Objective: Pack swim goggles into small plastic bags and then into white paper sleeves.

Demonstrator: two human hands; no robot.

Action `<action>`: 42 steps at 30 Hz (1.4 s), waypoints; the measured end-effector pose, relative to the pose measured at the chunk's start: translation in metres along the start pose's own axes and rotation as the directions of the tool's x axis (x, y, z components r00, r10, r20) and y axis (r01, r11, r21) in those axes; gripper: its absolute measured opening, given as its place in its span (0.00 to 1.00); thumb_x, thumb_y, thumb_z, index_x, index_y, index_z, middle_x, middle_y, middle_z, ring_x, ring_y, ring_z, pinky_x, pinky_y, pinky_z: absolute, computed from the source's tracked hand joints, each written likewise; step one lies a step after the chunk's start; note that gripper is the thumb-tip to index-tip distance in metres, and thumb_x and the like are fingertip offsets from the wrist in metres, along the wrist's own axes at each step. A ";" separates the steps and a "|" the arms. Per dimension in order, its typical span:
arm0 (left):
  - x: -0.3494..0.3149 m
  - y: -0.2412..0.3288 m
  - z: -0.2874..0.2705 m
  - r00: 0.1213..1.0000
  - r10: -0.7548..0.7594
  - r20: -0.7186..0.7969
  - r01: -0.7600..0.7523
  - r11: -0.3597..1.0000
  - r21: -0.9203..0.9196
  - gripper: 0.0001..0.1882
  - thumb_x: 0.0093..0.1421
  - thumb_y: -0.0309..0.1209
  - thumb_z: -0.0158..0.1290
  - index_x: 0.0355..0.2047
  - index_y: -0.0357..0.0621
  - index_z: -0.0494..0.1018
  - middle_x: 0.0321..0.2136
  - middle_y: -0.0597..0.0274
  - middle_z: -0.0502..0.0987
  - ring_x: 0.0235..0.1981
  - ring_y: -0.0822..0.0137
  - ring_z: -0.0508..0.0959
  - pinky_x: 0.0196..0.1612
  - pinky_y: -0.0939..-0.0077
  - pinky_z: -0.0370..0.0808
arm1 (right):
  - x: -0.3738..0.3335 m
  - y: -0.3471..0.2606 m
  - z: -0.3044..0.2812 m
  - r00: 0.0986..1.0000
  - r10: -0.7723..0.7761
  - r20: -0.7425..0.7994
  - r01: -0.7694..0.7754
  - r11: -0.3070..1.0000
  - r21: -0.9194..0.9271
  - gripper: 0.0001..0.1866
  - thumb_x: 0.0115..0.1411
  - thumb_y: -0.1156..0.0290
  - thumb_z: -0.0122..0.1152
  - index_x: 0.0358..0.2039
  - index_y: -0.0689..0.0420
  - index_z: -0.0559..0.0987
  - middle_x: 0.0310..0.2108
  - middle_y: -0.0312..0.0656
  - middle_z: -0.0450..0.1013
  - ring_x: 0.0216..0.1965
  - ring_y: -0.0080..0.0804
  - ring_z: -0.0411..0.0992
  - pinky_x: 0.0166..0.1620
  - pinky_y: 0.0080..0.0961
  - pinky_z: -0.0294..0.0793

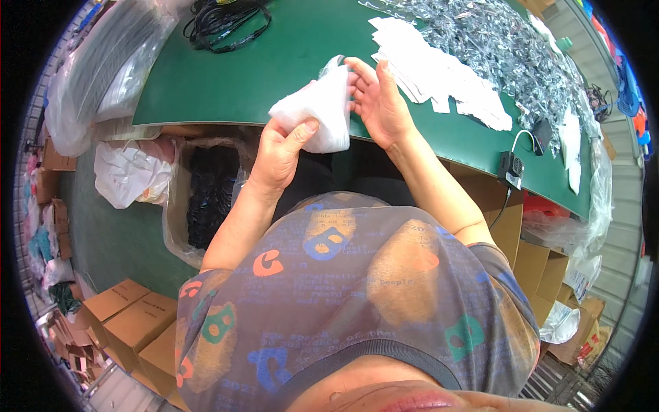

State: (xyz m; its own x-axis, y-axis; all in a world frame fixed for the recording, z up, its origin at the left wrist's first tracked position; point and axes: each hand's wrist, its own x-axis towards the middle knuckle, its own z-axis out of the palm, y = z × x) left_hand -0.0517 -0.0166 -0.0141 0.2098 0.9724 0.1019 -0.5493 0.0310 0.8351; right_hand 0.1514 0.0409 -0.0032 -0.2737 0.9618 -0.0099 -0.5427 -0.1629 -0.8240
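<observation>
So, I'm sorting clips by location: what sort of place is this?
Probably a small packing workshop: a big heap of small, shiny, clear-and-dark items and a spread stack of flat white slips cover part of a smooth green worktable, with brown cardboard boxes nearby.

White packet [329, 113]: thin, soft film or foam, semi-matt, material not certain. Table [302, 79]: smooth green top, faint sheen. Small packs [473, 41]: clear plastic, glossy, crinkly. Cards [432, 69]: white, look like paper, matt, flat. Cable [216, 20]: black plastic, slight shine. Big bag [103, 62]: clear plastic, glossy, wrinkled. Boxes [143, 319]: brown cardboard, matt. Shirt [343, 288]: thin cloth, matt. Wall [628, 185]: ribbed, looks like painted metal.
</observation>
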 end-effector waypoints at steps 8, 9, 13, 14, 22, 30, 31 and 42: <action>-0.001 0.004 0.011 0.998 0.054 0.032 -0.057 0.994 0.090 0.31 0.65 0.29 0.60 0.66 0.34 0.64 0.66 0.55 0.67 0.68 0.62 0.65 0.71 0.66 0.56 | 0.000 0.005 0.011 0.991 -0.072 -0.115 0.100 0.960 0.261 0.11 0.70 0.61 0.60 0.44 0.56 0.78 0.44 0.41 0.77 0.49 0.31 0.75 0.58 0.35 0.73; 0.000 0.003 0.010 0.998 0.055 0.031 -0.058 0.994 0.090 0.31 0.65 0.29 0.60 0.66 0.34 0.64 0.66 0.55 0.67 0.68 0.62 0.65 0.71 0.66 0.56 | 0.003 0.007 0.010 0.977 -0.076 -0.197 0.132 0.948 0.290 0.11 0.71 0.60 0.59 0.41 0.56 0.78 0.41 0.39 0.77 0.46 0.30 0.74 0.56 0.33 0.73; -0.003 0.011 0.027 0.947 0.299 0.119 -0.322 0.860 0.396 0.32 0.66 0.30 0.60 0.66 0.31 0.62 0.65 0.51 0.67 0.69 0.58 0.63 0.71 0.62 0.55 | 0.013 0.006 -0.006 0.947 -0.123 -0.295 0.228 0.906 0.356 0.10 0.71 0.63 0.58 0.35 0.56 0.77 0.35 0.37 0.75 0.40 0.31 0.74 0.51 0.34 0.76; -0.005 0.015 0.032 0.935 0.336 0.117 -0.353 0.830 0.432 0.33 0.66 0.31 0.60 0.66 0.31 0.61 0.65 0.50 0.67 0.70 0.56 0.61 0.72 0.60 0.54 | 0.014 0.001 -0.005 0.943 -0.119 -0.310 0.237 0.895 0.379 0.08 0.69 0.68 0.58 0.33 0.56 0.76 0.33 0.38 0.75 0.38 0.33 0.74 0.48 0.37 0.77; 0.013 0.040 0.017 0.953 0.304 0.004 -0.304 0.952 -0.025 0.27 0.69 0.29 0.52 0.66 0.35 0.63 0.63 0.54 0.71 0.65 0.60 0.69 0.69 0.60 0.62 | 0.019 -0.027 -0.078 0.933 -0.128 -0.338 0.287 0.831 0.477 0.11 0.70 0.59 0.55 0.36 0.52 0.73 0.27 0.32 0.68 0.29 0.27 0.67 0.33 0.26 0.69; 0.087 0.058 -0.036 0.999 -0.029 0.021 0.022 0.962 0.271 0.18 0.67 0.34 0.59 0.52 0.36 0.76 0.45 0.61 0.82 0.46 0.70 0.81 0.53 0.71 0.76 | -0.094 -0.090 -0.077 0.984 0.161 -0.079 -0.179 0.916 -0.359 0.17 0.68 0.52 0.58 0.32 0.53 0.75 0.21 0.28 0.65 0.17 0.14 0.59 0.23 0.15 0.57; 0.089 0.057 -0.041 0.999 -0.029 0.016 0.023 0.961 0.276 0.18 0.67 0.34 0.59 0.52 0.36 0.76 0.45 0.61 0.82 0.46 0.70 0.81 0.53 0.71 0.76 | -0.114 -0.098 -0.074 0.966 0.249 -0.073 -0.249 0.809 -0.533 0.19 0.66 0.51 0.63 0.37 0.56 0.77 0.20 0.28 0.67 0.20 0.12 0.62 0.24 0.13 0.58; 0.099 -0.006 -0.010 0.944 -0.317 0.094 0.315 0.948 0.035 0.25 0.64 0.34 0.62 0.58 0.34 0.71 0.51 0.55 0.80 0.51 0.64 0.80 0.57 0.67 0.76 | -0.094 -0.107 -0.009 0.837 -0.459 0.298 0.353 0.037 -0.935 0.16 0.60 0.72 0.67 0.48 0.61 0.79 0.45 0.45 0.78 0.49 0.38 0.76 0.53 0.32 0.72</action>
State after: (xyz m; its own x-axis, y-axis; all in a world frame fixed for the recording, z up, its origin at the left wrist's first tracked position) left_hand -0.0358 0.0823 -0.0149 0.4483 0.8861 -0.1180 -0.4266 0.3280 0.8429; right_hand 0.2425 -0.0299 0.0813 -0.2164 0.8141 0.5388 0.6259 0.5393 -0.5634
